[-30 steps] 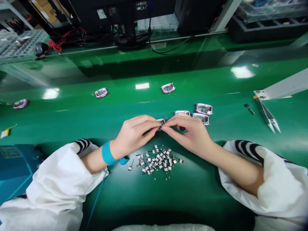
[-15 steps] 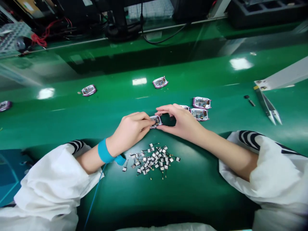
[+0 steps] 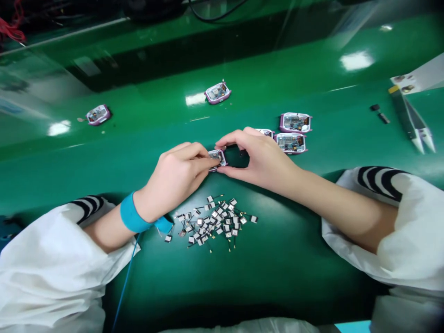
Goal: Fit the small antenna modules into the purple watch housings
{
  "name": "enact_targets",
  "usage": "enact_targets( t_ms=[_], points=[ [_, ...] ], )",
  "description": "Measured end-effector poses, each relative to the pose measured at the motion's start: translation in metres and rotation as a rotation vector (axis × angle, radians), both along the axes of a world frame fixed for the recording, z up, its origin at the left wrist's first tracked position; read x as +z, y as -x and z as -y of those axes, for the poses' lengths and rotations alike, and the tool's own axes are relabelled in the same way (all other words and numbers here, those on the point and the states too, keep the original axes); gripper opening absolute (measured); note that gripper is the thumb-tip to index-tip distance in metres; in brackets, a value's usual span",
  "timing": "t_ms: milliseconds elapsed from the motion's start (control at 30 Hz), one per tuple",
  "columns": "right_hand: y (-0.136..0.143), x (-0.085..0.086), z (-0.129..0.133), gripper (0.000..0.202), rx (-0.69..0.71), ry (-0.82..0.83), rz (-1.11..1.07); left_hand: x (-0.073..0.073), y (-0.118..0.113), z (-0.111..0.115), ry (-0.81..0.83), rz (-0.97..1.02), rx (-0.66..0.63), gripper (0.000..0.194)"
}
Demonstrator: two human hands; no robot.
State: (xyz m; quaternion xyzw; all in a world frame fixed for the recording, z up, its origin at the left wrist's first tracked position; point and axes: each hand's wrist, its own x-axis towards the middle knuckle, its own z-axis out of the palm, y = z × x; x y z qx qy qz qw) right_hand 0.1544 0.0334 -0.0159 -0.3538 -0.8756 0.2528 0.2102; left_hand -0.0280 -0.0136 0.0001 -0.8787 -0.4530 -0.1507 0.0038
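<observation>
A small purple-and-white smartwatch case (image 3: 222, 158), open with its circuit board facing up, sits between my hands on the green table. My left hand (image 3: 173, 178), with a blue strap round the wrist, has its fingers closed on the left side of the case, fingertips over the board. The thumb and forefinger of my right hand (image 3: 262, 159) grip the upper and lower edges at its right side. My fingers cover part of the case. Just below lies a pile of small white square modules (image 3: 218, 222) with short black leads.
Two more watch cases (image 3: 295, 122) lie right of my right hand, with another partly behind it. Farther off are a case at the back (image 3: 218, 92) and one at left (image 3: 98, 114). White-tipped tweezers (image 3: 414, 122) and a small black piece (image 3: 380, 114) lie at right. A blue cord (image 3: 126, 282) hangs from my wrist strap.
The camera view has shifted down and closer to the table. Both hands keep their hold on the same watch case, with little visible finger movement.
</observation>
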Motion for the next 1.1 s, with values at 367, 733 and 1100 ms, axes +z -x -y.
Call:
enact_targets(
  t_ms=[367,733,1100],
  points=[
    [-0.0004,-0.0003,0.0,0.027,0.007,-0.027,-0.012,-0.0033,-0.0003,0.003,-0.039,0.025,0.037,0.019],
    [-0.0004,-0.001,-0.0011,0.028,0.014,-0.036,-0.02,-0.0035,0.0016,0.0029,-0.07,0.015,0.011,0.017],
    [-0.0007,-0.0016,-0.0015,0.029,0.007,-0.027,-0.004,-0.001,0.0006,0.0028,-0.033,-0.033,-0.006,0.02]
  ],
)
